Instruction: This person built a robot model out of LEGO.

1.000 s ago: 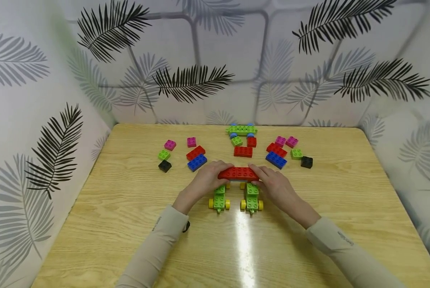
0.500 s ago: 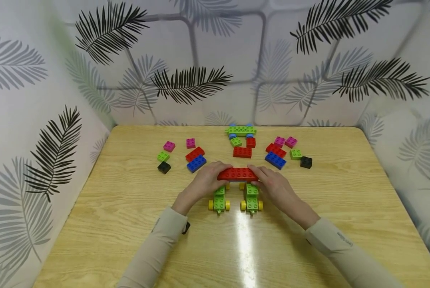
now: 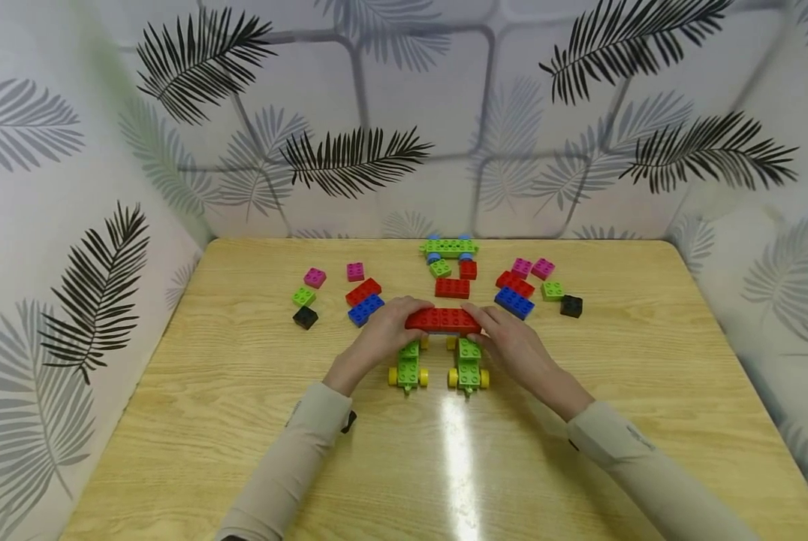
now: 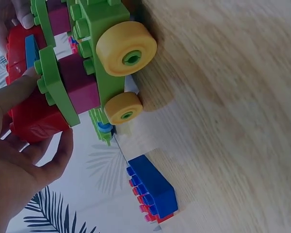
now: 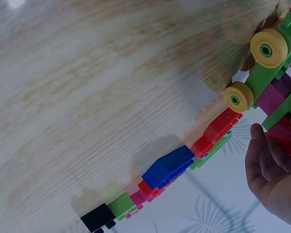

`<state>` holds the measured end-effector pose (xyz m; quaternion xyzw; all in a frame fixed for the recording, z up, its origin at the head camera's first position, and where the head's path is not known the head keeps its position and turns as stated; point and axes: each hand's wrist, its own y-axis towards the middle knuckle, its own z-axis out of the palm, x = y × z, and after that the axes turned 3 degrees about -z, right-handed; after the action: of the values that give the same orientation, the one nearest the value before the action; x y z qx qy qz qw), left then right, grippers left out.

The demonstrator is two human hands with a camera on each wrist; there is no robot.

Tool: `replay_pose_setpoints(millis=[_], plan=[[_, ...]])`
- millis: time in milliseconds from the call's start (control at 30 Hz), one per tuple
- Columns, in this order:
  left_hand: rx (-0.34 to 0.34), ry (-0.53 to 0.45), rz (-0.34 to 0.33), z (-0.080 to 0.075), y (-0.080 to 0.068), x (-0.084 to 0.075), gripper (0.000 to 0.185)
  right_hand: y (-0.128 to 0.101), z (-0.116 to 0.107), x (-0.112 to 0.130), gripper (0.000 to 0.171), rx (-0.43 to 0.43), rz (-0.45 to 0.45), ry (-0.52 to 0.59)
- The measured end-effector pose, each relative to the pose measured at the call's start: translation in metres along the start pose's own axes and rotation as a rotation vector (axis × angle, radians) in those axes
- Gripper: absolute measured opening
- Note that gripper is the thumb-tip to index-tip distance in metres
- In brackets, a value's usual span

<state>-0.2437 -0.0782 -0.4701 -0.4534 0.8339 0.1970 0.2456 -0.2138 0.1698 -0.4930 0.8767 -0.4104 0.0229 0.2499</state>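
Two red bricks (image 3: 443, 319) lie end to end across two green wheeled bases (image 3: 408, 372) with yellow wheels, bridging them. A blue piece (image 4: 32, 50) shows beneath the red, and a purple brick (image 4: 79, 82) sits between a green stepped piece (image 4: 56, 90) and its base. My left hand (image 3: 387, 329) grips the left end of the red bricks, its thumb on the near side and its fingers beyond. At the opposite end my right hand (image 3: 515, 347) holds the red brick the same way. Whether the wheels touch the table is unclear.
Behind stands a green base with blue wheels (image 3: 449, 247), with a red brick (image 3: 452, 288) before it. Blue bricks lie left (image 3: 366, 309) and right (image 3: 514, 302), among red, pink, green and black ones. A patterned wall (image 3: 390, 210) borders the table's back edge.
Both hands have shifted the joined wheeled bases slightly toward the back of the table, keeping their grip. The loose bricks have stayed in place; the head view has tilted a little.
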Motion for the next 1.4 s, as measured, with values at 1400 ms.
replay_pose_setpoints(millis=[1400], plan=[[0.003, 0.095, 0.018, -0.003, 0.0, -0.004, 0.046, -0.056, -0.042, -0.091, 0.041, -0.097, 0.35, -0.093]])
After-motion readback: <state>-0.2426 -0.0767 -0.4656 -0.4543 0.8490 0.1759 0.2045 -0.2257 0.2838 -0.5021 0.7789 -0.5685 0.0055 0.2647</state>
